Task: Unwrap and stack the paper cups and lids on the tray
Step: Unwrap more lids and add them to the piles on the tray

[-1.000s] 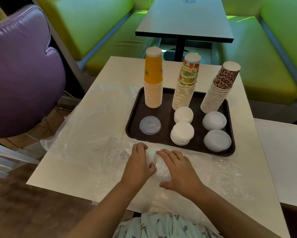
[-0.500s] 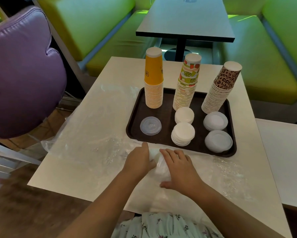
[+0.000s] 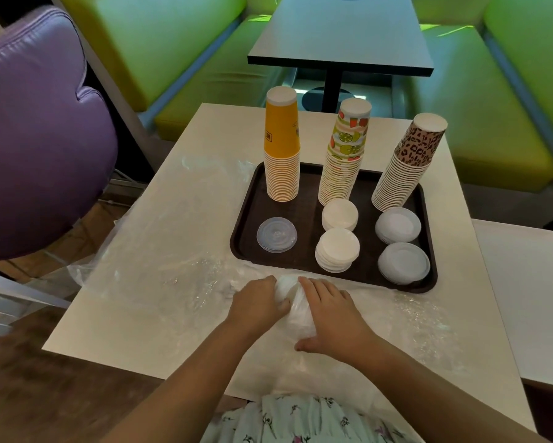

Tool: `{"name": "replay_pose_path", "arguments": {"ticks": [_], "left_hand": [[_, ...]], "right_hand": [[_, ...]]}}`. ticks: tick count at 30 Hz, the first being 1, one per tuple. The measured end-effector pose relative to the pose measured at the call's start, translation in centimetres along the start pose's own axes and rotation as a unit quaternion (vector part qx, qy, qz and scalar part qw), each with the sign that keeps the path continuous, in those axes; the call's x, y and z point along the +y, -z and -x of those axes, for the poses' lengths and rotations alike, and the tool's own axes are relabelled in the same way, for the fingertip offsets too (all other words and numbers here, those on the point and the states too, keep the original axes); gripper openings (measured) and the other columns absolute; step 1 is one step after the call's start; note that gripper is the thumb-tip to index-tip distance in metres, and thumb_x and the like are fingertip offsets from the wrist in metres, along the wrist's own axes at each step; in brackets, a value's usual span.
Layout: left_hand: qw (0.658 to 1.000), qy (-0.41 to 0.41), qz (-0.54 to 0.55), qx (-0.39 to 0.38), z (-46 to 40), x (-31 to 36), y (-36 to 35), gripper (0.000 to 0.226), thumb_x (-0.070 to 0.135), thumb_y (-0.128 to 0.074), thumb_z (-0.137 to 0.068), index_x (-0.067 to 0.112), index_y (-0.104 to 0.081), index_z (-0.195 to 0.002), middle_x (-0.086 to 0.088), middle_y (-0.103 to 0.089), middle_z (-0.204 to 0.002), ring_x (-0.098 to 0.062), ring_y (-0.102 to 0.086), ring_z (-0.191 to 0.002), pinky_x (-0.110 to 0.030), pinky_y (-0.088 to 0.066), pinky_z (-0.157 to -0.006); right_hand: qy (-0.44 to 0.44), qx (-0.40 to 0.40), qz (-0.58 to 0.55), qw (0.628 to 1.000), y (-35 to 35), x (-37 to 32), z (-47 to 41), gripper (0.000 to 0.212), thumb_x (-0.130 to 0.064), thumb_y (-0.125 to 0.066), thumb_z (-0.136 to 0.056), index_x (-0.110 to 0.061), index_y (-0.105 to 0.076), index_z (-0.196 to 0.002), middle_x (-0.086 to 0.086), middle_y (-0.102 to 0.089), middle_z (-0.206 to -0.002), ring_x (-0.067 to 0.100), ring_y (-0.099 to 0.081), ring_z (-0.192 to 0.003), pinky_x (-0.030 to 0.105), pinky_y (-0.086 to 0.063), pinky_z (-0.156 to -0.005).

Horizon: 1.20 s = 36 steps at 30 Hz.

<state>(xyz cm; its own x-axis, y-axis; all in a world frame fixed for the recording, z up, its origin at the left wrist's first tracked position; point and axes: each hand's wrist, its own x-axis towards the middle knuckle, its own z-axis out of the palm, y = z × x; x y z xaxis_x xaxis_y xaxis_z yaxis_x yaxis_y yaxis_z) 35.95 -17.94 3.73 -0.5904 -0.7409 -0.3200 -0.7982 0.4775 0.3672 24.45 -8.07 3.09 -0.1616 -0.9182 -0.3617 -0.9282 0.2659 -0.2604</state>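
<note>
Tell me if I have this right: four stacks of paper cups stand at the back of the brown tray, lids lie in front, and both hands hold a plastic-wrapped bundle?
Not quite. The head view shows three stacks on the brown tray, not four: an orange cup stack, a fruit-print cup stack and a leopard-print cup stack. The lids do lie in front, and the left hand and right hand hold the plastic-wrapped bundle.

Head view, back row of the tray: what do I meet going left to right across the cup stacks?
Orange cup stack → fruit-print cup stack → leopard-print cup stack, all upside down on the brown tray.
</note>
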Motion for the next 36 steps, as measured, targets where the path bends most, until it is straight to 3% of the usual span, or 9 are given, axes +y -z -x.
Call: {"name": "replay_pose_path", "arguments": {"ticks": [4, 6, 8, 13, 21, 23, 26, 30, 36], "left_hand": [[0.999, 0.024, 0.016, -0.039, -1.0, 0.2, 0.1, 0.042, 0.035, -0.058, -0.088, 0.013, -0.05, -0.123, -0.006, -0.06, -0.121, -0.023, -0.056, -0.11, -0.04, -0.046, -0.096], [0.999, 0.024, -0.045, 0.0, -0.9, 0.5, -0.4, 0.054, 0.037, -0.062, -0.087, 0.016, -0.039, -0.131, -0.006, -0.046, -0.134, -0.025, -0.046, -0.122, -0.044, -0.04, -0.103], [0.991, -0.005, -0.108, 0.075, -0.7, 0.8, -0.6, 0.054, 0.041, -0.061, -0.088, 0.017, -0.037, -0.13, -0.007, -0.04, -0.137, -0.024, -0.041, -0.125, -0.038, -0.038, -0.105], [0.992, -0.044, -0.024, 0.117, -0.5, 1.0, -0.2, 0.048, 0.037, -0.063, -0.088, 0.015, -0.042, -0.125, -0.002, -0.048, -0.127, -0.014, -0.047, -0.116, -0.022, -0.034, -0.102], [0.993, -0.042, 0.074, 0.082, 0.3, 0.8, -0.6, 0.034, 0.022, -0.063, -0.089, 0.013, -0.053, -0.121, -0.001, -0.064, -0.112, -0.017, -0.057, -0.107, -0.031, -0.032, -0.108], [0.984, -0.04, 0.129, 0.115, 0.4, 0.5, -1.0, 0.023, 0.019, -0.066, -0.086, 0.013, -0.06, -0.107, 0.004, -0.064, -0.095, -0.016, -0.061, -0.093, -0.029, -0.044, -0.096], [0.957, -0.032, 0.229, 0.177, 0.9, 0.0, -1.6, 0.015, 0.01, -0.07, -0.081, 0.016, -0.062, -0.093, 0.009, -0.062, -0.086, -0.009, -0.06, -0.08, -0.014, -0.047, -0.072], [0.898, -0.034, 0.385, 0.211, 2.3, -0.4, -2.2, 0.031, -0.002, -0.067, -0.077, 0.026, -0.06, -0.087, 0.001, -0.064, -0.088, -0.006, -0.059, -0.082, -0.012, -0.046, -0.072], [0.722, 0.083, 0.682, 0.081, 2.5, -0.7, -2.8, 0.027, -0.003, -0.058, -0.087, 0.019, -0.06, -0.103, 0.0, -0.066, -0.101, -0.019, -0.062, -0.096, -0.041, -0.051, -0.087]], "right_hand": [[-0.003, -0.013, 0.004, 1.0, 0.3, -0.2, -0.3, 0.112, -0.057, -0.071, -0.073, -0.021, 0.002, -0.15, 0.001, -0.006, -0.158, 0.024, -0.006, -0.146, 0.042, -0.014, -0.117], [0.005, -0.017, 0.001, 1.0, 0.7, -0.1, -0.5, 0.112, -0.056, -0.072, -0.071, -0.023, 0.0, -0.15, 0.001, -0.003, -0.159, 0.023, -0.008, -0.146, 0.042, -0.015, -0.116], [0.007, -0.024, 0.0, 1.0, 1.0, 0.0, -0.6, 0.112, -0.056, -0.072, -0.072, -0.024, 0.001, -0.15, 0.0, 0.0, -0.159, 0.022, -0.007, -0.146, 0.044, -0.013, -0.116], [0.001, -0.02, 0.011, 1.0, 0.4, -0.2, -0.2, 0.111, -0.056, -0.07, -0.073, -0.024, 0.003, -0.15, 0.0, -0.008, -0.157, 0.022, -0.01, -0.145, 0.045, -0.013, -0.117], [-0.001, -0.082, -0.078, 0.994, 1.1, -0.1, -1.2, 0.122, -0.064, -0.071, -0.067, -0.023, 0.008, -0.15, 0.001, -0.016, -0.158, 0.023, -0.017, -0.144, 0.049, -0.018, -0.115], [-0.007, -0.084, -0.086, 0.993, 1.0, -0.1, -1.3, 0.124, -0.063, -0.072, -0.066, -0.022, 0.01, -0.15, 0.002, -0.019, -0.157, 0.024, -0.018, -0.144, 0.049, -0.019, -0.114], [-0.022, -0.074, -0.1, 0.992, 0.6, -0.2, -1.2, 0.127, -0.061, -0.075, -0.064, -0.022, 0.009, -0.15, 0.002, -0.026, -0.154, 0.023, -0.024, -0.141, 0.048, -0.023, -0.112], [-0.044, -0.048, -0.157, 0.986, 0.1, 0.1, -1.2, 0.123, -0.06, -0.079, -0.058, -0.025, -0.004, -0.149, -0.001, -0.036, -0.148, 0.021, -0.041, -0.129, 0.042, -0.039, -0.104], [-0.044, 0.01, -0.129, 0.991, 1.0, 1.0, -0.7, 0.108, -0.06, -0.075, -0.064, -0.032, -0.013, -0.147, -0.005, -0.03, -0.151, 0.022, -0.032, -0.135, 0.042, -0.033, -0.109]]}}
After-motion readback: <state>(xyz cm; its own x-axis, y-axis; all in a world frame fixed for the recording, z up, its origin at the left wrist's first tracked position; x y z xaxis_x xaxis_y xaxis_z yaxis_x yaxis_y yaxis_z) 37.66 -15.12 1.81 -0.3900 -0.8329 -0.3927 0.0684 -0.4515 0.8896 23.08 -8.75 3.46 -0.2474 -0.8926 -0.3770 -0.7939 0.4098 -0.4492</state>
